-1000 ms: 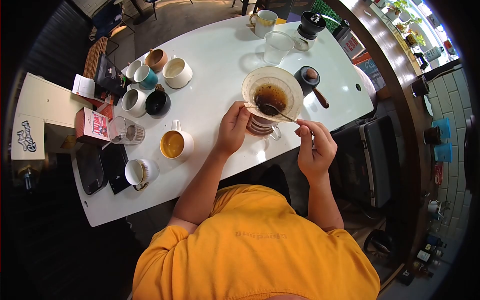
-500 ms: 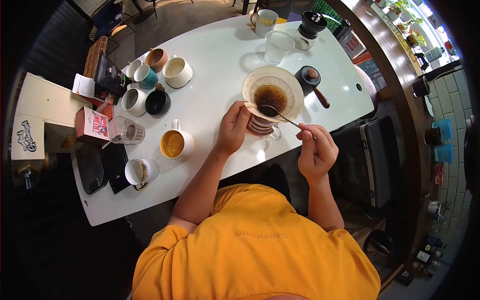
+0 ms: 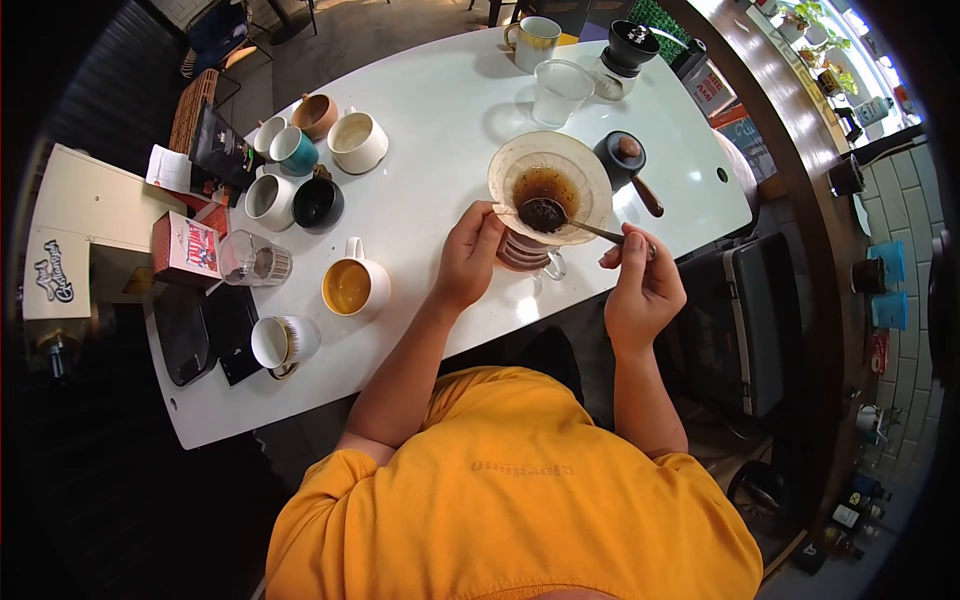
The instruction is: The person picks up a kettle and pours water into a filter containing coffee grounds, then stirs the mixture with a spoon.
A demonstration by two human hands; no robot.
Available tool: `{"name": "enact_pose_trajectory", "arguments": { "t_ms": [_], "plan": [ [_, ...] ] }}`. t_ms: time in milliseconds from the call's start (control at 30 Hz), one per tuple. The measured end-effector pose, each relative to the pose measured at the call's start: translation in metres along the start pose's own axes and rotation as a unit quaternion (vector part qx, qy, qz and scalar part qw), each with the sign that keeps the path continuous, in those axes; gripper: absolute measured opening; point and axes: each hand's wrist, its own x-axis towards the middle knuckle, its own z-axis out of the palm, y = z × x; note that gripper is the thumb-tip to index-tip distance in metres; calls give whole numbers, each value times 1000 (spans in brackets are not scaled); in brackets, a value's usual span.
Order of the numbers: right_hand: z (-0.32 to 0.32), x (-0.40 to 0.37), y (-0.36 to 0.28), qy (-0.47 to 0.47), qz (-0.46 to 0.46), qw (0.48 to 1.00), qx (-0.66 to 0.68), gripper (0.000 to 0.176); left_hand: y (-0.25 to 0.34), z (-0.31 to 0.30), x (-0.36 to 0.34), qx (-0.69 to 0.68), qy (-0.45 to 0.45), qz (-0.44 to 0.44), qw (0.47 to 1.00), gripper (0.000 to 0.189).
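Note:
My left hand (image 3: 470, 258) is closed, with thumb and fingers pinching the near-left edge of a paper coffee filter (image 3: 588, 178). The filter lines a wide cone over a glass coffee server (image 3: 522, 254), whose handle shows at the lower right. Dark wet coffee (image 3: 541, 213) sits at the bottom of the filter, with brown grounds up its far wall. My right hand (image 3: 645, 295) grips the handle of a metal spoon (image 3: 592, 230), its bowl end down in the coffee. Close by, to the right, stands a dark lidded pot (image 3: 618, 158) with a wooden handle.
A clear plastic cup (image 3: 562, 95), a patterned mug (image 3: 535, 45) and a coffee grinder (image 3: 628, 60) stand at the far side of the white table (image 3: 430, 120). Several cups cluster left, near a white mug of brown drink (image 3: 350, 288), a glass (image 3: 255, 260) and a box (image 3: 187, 245).
My right hand has moved slightly right and turned, with the spoon's handle now lower and its bowl further right in the filter. The liquid level looks lower. My left hand stays at the edge.

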Motion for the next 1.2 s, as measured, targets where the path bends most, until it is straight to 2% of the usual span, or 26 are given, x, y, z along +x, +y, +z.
{"name": "enact_pose_trajectory", "arguments": {
  "t_ms": [33,267,800,967,1200],
  "plan": [
    [0,1,0,15,25,999,21,14,-1,0,0,-6,-2,0,1000,22],
    [-1,9,-5,31,42,998,28,17,-2,-1,0,7,-6,1,1000,22],
    [-4,12,0,31,21,998,43,18,-5,-3,1,-9,-10,23,1000,23],
    [-3,12,1,41,-10,997,60,18,-6,-5,1,-9,-18,16,1000,23],
    [-5,8,4,31,13,999,26,18,0,1,1,-11,-7,11,1000,23]
  ]
}}
